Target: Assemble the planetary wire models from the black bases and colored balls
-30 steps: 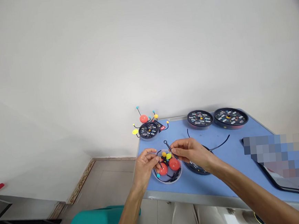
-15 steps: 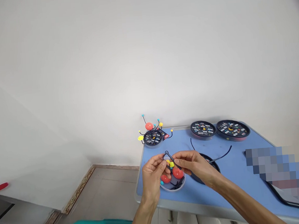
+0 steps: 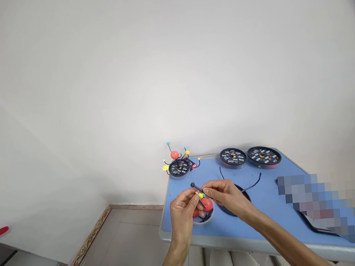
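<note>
My left hand (image 3: pixel 182 211) pinches a thin black plastic rod over a clear round tub (image 3: pixel 204 223). My right hand (image 3: pixel 226 195) is closed on the black rod piece (image 3: pixel 197 187), whose round end sticks up between both hands. Whether this is one jointed piece or two overlapping rods, I cannot tell. Inside the tub lie a red ball (image 3: pixel 207 205), a second red one partly behind my left fingers, yellow and blue pieces, and dark rods. Just right of it, a black round base (image 3: pixel 246 197) with a curved black arm (image 3: pixel 253 185) is partly covered by my right hand.
An assembled planet model (image 3: pixel 179 168) with coloured balls stands at the back left of the blue table (image 3: pixel 270 224). Two black round discs, a left disc (image 3: pixel 233 157) and a right disc (image 3: pixel 264 157), sit along the wall. A dark-edged, blurred-out object (image 3: pixel 320 232) lies at right.
The black rods stood apart in an upside-down V from a ring at the top; now they lie closer together, turned in my fingers. The view has shifted slightly.
</note>
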Motion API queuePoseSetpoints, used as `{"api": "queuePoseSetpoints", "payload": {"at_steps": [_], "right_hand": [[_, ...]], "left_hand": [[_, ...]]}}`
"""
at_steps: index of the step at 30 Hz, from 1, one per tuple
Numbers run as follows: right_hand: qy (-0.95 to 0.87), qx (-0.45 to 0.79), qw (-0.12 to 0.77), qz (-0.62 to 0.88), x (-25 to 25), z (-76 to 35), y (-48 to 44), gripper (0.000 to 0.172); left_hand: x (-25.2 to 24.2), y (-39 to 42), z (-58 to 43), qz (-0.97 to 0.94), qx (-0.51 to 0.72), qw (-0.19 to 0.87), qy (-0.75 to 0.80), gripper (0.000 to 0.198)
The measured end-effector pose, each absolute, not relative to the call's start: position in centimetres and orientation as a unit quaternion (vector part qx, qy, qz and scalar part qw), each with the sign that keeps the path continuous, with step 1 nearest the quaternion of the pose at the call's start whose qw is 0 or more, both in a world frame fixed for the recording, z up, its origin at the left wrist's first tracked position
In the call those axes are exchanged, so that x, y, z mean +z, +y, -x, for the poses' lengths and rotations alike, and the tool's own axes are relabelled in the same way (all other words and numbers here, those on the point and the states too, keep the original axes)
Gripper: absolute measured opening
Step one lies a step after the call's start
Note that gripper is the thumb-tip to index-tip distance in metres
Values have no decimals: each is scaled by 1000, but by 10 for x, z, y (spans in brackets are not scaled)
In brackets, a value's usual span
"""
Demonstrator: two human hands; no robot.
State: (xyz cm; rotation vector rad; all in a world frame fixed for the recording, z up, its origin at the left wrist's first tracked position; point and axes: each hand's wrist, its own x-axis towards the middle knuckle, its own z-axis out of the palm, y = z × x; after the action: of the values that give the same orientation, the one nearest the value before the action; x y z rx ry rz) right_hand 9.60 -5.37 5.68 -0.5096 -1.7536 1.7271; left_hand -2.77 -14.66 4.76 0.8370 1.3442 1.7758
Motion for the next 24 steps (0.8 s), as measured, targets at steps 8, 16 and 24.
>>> {"api": "queuePoseSetpoints", "payload": {"at_steps": [8, 16, 24], "right_hand": [[-746, 528, 344, 215, 64, -101, -57, 36], [-724, 442, 434, 303, 48, -114, -67, 34], [-859, 87, 391, 320, 42, -88, -81, 27]], "left_hand": [[49, -141, 20, -296, 727, 410, 465, 26], [40, -133, 20, -324, 736, 274, 527, 28], [24, -122, 11, -378, 709, 153, 576, 23]]}}
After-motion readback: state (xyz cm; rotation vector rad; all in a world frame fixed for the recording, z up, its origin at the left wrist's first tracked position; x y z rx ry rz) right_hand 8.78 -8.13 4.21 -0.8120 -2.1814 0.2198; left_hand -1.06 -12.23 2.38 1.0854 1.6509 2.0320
